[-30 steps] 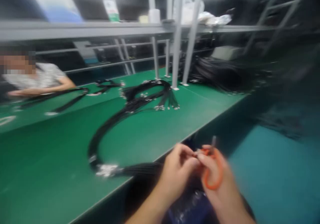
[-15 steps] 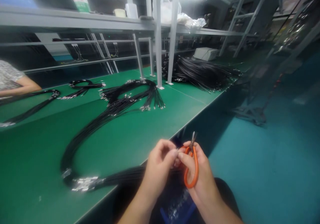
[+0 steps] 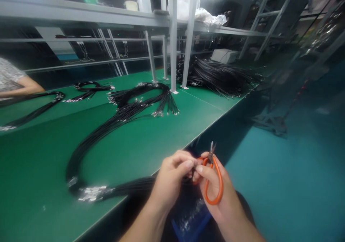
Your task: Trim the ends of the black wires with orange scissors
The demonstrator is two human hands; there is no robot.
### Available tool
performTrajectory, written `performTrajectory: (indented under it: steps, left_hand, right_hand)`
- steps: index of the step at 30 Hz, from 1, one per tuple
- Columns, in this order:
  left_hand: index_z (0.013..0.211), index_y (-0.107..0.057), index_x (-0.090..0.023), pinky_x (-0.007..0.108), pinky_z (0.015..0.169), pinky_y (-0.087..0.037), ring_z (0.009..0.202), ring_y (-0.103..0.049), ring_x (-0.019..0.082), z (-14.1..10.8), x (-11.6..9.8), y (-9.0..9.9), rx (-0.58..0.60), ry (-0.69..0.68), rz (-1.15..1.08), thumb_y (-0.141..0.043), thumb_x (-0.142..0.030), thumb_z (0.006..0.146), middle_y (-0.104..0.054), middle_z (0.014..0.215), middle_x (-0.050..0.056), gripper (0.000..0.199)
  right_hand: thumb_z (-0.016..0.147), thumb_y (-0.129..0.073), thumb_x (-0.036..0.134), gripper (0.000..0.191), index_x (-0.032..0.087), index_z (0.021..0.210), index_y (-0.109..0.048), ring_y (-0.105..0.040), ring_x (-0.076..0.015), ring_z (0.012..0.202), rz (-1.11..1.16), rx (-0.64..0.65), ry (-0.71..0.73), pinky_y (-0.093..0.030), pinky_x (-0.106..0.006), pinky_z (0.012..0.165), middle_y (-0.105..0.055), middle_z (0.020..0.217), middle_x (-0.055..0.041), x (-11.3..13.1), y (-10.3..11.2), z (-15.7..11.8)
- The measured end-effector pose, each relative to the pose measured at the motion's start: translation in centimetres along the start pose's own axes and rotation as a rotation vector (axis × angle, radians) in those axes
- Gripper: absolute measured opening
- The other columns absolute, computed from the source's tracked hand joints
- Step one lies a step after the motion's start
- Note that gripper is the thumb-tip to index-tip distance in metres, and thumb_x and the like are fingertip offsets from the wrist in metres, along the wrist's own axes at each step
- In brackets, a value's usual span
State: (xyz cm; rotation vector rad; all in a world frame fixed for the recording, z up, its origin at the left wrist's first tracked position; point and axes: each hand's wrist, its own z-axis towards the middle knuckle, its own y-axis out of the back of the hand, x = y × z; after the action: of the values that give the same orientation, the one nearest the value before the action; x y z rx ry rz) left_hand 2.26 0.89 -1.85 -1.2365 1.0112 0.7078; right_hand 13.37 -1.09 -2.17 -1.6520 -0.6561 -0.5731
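Note:
Orange-handled scissors (image 3: 214,181) rest in my right hand (image 3: 219,184), hooked over it with the blades pointing up and slightly parted. The thumb and fingertips of that hand meet those of my left hand (image 3: 175,173), which is closed in a pinch. Whatever lies between the fingertips is too small and hidden to make out. Behind my left wrist runs a thick bundle of black cables (image 3: 129,188) with shiny pale ends or labels, curving back across the green table (image 3: 134,145). Below my hands, a blue container or bag (image 3: 188,220) with clear bits shows over my lap.
More black cables (image 3: 221,76) are heaped at the far right of the table, near white shelf posts (image 3: 174,40). A coiled bundle (image 3: 93,87) lies further left, close to another person's arm (image 3: 29,85). The table edge runs diagonally past my hands.
My hands have shifted slightly right in the picture, fingertips still together. The scissors have turned a little and their blades look more parted. The view has tilted slightly.

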Motion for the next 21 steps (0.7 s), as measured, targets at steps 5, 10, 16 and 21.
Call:
performTrajectory:
  steps: [5, 10, 16, 21]
  left_hand:
    - [0.071, -0.06, -0.014, 0.024, 0.059, -0.042, 0.06, -0.048, 0.01, -0.49, 0.77, -0.76, -0.136, -0.037, -0.055, -0.06, -0.021, 0.082, -0.052, 0.069, -0.001, 0.012]
    - [0.074, -0.061, -0.014, 0.023, 0.058, -0.043, 0.059, -0.05, 0.008, -0.41, 0.61, -0.98, -0.093, -0.034, -0.05, -0.066, -0.019, 0.077, -0.053, 0.083, 0.0, 0.008]
    - [0.075, -0.061, -0.013, 0.023, 0.062, -0.042, 0.061, -0.05, 0.009, -0.47, 0.32, -0.68, -0.116, 0.032, -0.088, -0.062, -0.021, 0.08, -0.052, 0.074, 0.0, 0.009]
    - [0.078, -0.059, -0.014, 0.023, 0.063, -0.044, 0.064, -0.052, 0.009, -0.39, 0.36, -0.33, -0.087, -0.016, 0.013, -0.065, -0.022, 0.078, -0.054, 0.086, 0.001, 0.01]
  right_hand:
    - [0.07, -0.067, 0.01, 0.023, 0.022, 0.087, -0.055, -0.055, -0.0089, 0.058, 0.03, -0.037, 0.014, -0.047, -0.02, 0.059, -0.062, 0.073, 0.004, -0.09, -0.16, 0.11]
    - [0.072, -0.067, 0.009, 0.023, 0.022, 0.086, -0.054, -0.055, -0.0092, 0.059, 0.037, -0.028, 0.031, -0.047, -0.02, 0.06, -0.061, 0.07, 0.0048, -0.07, -0.21, 0.13]
    - [0.072, -0.063, 0.005, 0.024, 0.021, 0.088, -0.054, -0.057, -0.0092, 0.059, 0.07, -0.025, 0.015, -0.048, -0.02, 0.06, -0.063, 0.07, 0.003, -0.07, -0.19, 0.22]
    - [0.071, -0.065, 0.006, 0.024, 0.02, 0.086, -0.054, -0.059, -0.0101, 0.063, 0.085, -0.017, 0.016, -0.048, -0.02, 0.062, -0.063, 0.071, 0.0026, 0.0, -0.35, 0.13]
